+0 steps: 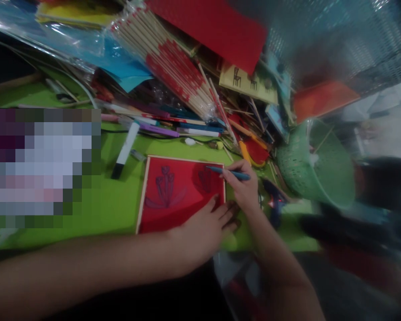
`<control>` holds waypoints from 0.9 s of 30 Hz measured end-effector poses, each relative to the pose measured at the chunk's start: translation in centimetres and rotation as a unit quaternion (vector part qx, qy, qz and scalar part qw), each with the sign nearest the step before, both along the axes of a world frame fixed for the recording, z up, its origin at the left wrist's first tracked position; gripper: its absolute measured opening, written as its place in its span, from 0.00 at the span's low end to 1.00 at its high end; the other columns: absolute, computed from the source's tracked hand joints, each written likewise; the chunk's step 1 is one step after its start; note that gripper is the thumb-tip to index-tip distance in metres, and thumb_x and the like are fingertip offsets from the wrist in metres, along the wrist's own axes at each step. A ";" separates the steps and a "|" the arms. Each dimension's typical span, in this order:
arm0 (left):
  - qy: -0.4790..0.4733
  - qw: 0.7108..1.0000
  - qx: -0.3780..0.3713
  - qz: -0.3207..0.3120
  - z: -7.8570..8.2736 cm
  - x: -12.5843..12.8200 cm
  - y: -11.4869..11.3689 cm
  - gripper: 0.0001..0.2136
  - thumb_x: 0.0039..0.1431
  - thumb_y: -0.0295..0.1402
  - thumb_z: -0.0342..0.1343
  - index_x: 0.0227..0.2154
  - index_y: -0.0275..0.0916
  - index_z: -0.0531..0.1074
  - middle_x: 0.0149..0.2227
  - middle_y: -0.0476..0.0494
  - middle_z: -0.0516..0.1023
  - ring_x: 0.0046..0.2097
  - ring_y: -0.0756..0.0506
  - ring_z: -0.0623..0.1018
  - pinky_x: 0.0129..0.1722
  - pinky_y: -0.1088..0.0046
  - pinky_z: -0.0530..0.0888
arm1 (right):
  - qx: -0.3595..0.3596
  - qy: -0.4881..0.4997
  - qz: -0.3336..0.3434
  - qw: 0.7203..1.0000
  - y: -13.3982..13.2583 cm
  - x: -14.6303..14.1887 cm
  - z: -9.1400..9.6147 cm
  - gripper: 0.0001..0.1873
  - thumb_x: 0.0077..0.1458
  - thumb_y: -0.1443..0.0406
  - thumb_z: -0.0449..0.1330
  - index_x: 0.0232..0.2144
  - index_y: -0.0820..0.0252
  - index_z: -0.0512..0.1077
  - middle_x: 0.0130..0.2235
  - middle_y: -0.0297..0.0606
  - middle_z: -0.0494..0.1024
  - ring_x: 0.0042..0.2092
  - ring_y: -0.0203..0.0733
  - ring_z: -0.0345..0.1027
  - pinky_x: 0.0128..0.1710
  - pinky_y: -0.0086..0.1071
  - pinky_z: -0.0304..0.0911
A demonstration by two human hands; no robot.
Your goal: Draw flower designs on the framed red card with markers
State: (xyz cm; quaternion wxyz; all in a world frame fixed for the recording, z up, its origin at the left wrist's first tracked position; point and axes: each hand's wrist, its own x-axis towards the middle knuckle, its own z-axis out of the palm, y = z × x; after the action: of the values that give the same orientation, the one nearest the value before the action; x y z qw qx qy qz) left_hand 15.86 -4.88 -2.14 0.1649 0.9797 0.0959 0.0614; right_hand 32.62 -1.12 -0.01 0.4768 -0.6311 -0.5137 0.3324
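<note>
A red sheet (183, 180) edged with thin wooden strips lies on the green table. Dark purple flower outlines (166, 187) mark its left side, and a smaller drawing (204, 179) is at its upper right. My right hand (245, 185) grips a blue pen (232, 172), its tip over the smaller drawing. Spread across the sheet's lower right is my left hand (209, 225), fingers apart and pointing right, with nothing held. My left forearm covers the sheet's bottom edge.
A white marker with a black cap (125, 151) lies left of the sheet. Behind are pens (158, 129), yellow-orange scissors (249, 154) and bundled wooden sticks (173, 62). A green basket (316, 165) and a dark blue tool with a red light (274, 203) are at right.
</note>
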 end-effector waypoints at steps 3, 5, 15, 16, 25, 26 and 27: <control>-0.016 1.000 0.007 0.010 -0.2 0.0 -0.1 0.27 0.67 0.39 0.60 0.67 0.42 0.69 0.72 0.34 0.66 0.70 0.34 0.68 0.68 0.46 0.63 | -0.005 -0.011 0.003 1.000 0.0 0.0 0.1 0.11 0.56 0.58 0.71 0.31 0.55 0.75 0.29 0.31 0.80 0.31 0.37 0.75 0.34 0.31 0.69; -0.024 1.000 0.010 0.015 -0.2 0.0 -0.1 0.26 0.67 0.38 0.60 0.67 0.42 0.70 0.72 0.35 0.67 0.70 0.34 0.68 0.68 0.47 0.64 | -0.006 -0.013 0.004 1.000 0.0 -0.1 0.1 0.10 0.56 0.58 0.71 0.31 0.55 0.74 0.28 0.30 0.80 0.31 0.37 0.75 0.34 0.32 0.70; 0.007 1.000 0.001 -0.003 0.1 0.1 0.1 0.28 0.68 0.40 0.60 0.69 0.40 0.67 0.73 0.33 0.64 0.72 0.32 0.66 0.67 0.43 0.64 | -0.002 -0.007 0.003 1.000 0.0 -0.1 0.2 0.09 0.55 0.60 0.71 0.31 0.55 0.74 0.28 0.30 0.79 0.30 0.36 0.75 0.34 0.31 0.69; 0.007 1.000 -0.001 -0.003 0.2 0.1 0.1 0.29 0.68 0.40 0.61 0.69 0.40 0.67 0.73 0.32 0.65 0.72 0.32 0.66 0.67 0.43 0.64 | -0.002 -0.007 0.002 1.000 0.0 -0.1 0.2 0.09 0.55 0.60 0.71 0.31 0.55 0.74 0.28 0.30 0.79 0.30 0.36 0.75 0.34 0.31 0.69; 0.007 1.000 -0.007 -0.002 0.2 0.1 0.1 0.29 0.67 0.40 0.62 0.68 0.40 0.68 0.73 0.32 0.65 0.71 0.32 0.66 0.67 0.43 0.64 | -0.007 -0.017 0.001 1.000 0.0 -0.2 0.3 0.11 0.56 0.57 0.71 0.31 0.55 0.74 0.28 0.30 0.79 0.30 0.37 0.75 0.33 0.32 0.70; 0.006 1.000 -0.007 -0.001 0.2 0.1 0.1 0.29 0.67 0.40 0.61 0.68 0.40 0.68 0.73 0.33 0.65 0.71 0.32 0.66 0.67 0.43 0.64 | -0.007 -0.017 -0.002 1.000 0.0 -0.2 0.2 0.12 0.56 0.56 0.71 0.31 0.55 0.73 0.28 0.30 0.79 0.30 0.37 0.75 0.33 0.32 0.71; 0.003 1.000 -0.006 0.000 0.2 0.1 0.0 0.29 0.67 0.40 0.61 0.68 0.41 0.67 0.73 0.33 0.64 0.71 0.32 0.66 0.67 0.43 0.64 | -0.007 -0.015 -0.003 1.000 0.0 -0.2 0.2 0.13 0.56 0.56 0.71 0.31 0.55 0.73 0.28 0.30 0.79 0.30 0.38 0.76 0.33 0.32 0.71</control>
State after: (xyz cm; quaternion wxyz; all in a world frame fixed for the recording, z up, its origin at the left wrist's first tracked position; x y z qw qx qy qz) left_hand 15.94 -4.84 -1.98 0.1700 0.9790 0.0970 0.0575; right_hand 32.42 -1.14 0.20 0.4659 -0.6410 -0.5163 0.3249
